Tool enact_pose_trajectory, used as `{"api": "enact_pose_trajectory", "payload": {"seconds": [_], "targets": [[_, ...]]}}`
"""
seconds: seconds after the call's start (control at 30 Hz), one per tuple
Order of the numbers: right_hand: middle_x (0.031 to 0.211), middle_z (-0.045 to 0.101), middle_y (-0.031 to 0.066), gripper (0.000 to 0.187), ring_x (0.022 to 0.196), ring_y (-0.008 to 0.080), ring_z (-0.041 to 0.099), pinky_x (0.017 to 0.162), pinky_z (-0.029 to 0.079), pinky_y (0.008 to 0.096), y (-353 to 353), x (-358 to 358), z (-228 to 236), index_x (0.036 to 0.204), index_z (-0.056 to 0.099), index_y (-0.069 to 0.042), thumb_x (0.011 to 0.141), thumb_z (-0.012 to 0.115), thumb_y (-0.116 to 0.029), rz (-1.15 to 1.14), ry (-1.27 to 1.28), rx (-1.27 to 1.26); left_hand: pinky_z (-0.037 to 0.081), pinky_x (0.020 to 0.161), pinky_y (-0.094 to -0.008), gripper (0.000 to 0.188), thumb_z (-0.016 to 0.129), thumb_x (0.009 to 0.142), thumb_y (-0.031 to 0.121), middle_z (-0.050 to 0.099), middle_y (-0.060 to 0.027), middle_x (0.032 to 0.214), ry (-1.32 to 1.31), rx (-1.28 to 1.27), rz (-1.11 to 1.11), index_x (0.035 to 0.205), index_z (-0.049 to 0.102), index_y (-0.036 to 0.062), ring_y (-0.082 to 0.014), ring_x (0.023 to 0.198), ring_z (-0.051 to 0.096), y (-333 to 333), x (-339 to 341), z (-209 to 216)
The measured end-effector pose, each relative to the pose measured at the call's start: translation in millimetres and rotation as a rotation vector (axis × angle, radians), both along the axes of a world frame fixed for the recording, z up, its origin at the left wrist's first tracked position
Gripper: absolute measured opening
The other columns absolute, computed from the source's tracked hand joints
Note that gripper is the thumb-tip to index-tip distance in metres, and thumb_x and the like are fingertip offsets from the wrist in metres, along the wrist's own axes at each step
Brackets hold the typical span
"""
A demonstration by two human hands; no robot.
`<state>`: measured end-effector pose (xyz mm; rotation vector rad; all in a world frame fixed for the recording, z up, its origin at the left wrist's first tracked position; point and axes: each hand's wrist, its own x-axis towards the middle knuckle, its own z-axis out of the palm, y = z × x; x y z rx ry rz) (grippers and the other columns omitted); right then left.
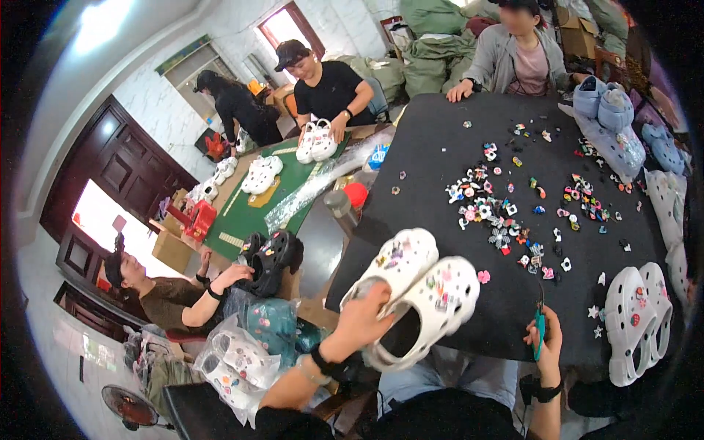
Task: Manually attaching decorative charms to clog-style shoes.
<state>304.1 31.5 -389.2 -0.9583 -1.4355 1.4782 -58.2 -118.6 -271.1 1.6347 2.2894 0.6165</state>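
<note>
My left hand [361, 317] is closed on a pair of white clogs [449, 290] near the table's front edge. Colourful charms stud the toes of both clogs, and their heel openings face me. To the right, my right hand [548, 345] grips a pair of scissors [540, 330] by the teal handles, blades pointing away from me over the black table. A pink flower charm [483, 276] lies just beside the right clog. Beyond the scissors, many small loose charms [499, 213] are scattered in a pile.
Another pair of white clogs [628, 323] stands at the table's right edge. Bagged blue clogs [614, 110] sit at the far right corner. Left are a green table [242, 216], a metal flask [339, 209] and bagged clogs [238, 359]. Several co-workers are around the tables.
</note>
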Motion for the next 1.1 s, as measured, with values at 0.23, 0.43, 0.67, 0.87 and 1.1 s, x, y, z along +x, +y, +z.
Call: {"api": "enact_pose_trajectory", "payload": {"seconds": [0.23,0.43,0.67,0.87,1.1], "targets": [[0.084,0.058,0.0029,0.044,0.065,0.0089,0.056,0.057,0.049,0.0242,1,-3,-1,0.133,0.051,-0.007,0.092,0.065,-0.011,-0.043,-0.026,-0.051,0.054,0.063,-0.0333,0.042,0.083,0.071,0.015,0.069,-0.0098,0.103,0.041,0.132,0.177,0.104,0.06,0.0067,-0.0252,0.073,0.07,-97,-35,35],[0.084,0.058,0.003,0.044,0.065,0.0087,0.056,0.056,0.05,0.0227,5,-2,-4,0.134,0.05,-0.007,0.094,0.064,-0.016,-0.042,-0.028,-0.056,0.051,0.06,-0.0304,0.047,0.083,0.069,0.01,0.065,-0.0083,0.087,-0.184,0.152,0.611,0.106,0.054,0.005,-0.0184,0.063,0.061,-157,-127,41],[0.079,0.057,0.0057,0.052,0.055,0.0094,0.055,0.052,0.049,0.0237,9,-2,-12,0.138,0.046,-0.005,0.095,0.066,-0.028,-0.099,0.012,-0.053,0.05,0.072,-0.0363,0.044,0.081,0.069,0.016,0.065,-0.0094,0.089,0.226,0.211,0.543,0.101,0.052,0.007,-0.0258,0.08,0.064,-134,-292,-28],[0.078,0.058,0.0064,0.047,0.053,0.0097,0.055,0.05,0.05,0.0248,9,-2,-19,0.137,0.047,-0.005,0.096,0.063,-0.022,-0.174,-0.003,-0.008,0.049,0.083,-0.0422,0.044,0.079,0.068,0.019,0.065,-0.0176,0.099,0.263,0.082,0.694,0.104,0.057,0.0057,-0.0342,0.096,0.064,-82,-378,-89],[0.079,0.058,0.006,0.043,0.051,0.0084,0.052,0.048,0.046,0.0238,15,-1,-26,0.138,0.048,-0.006,0.099,0.058,-0.022,-0.223,-0.06,0.051,0.037,0.106,-0.0497,0.048,0.074,0.073,0.022,0.053,-0.0291,0.127,0.445,0.151,0.827,0.111,0.058,-0.0031,-0.0434,0.12,0.049,-80,-359,-155]]}}
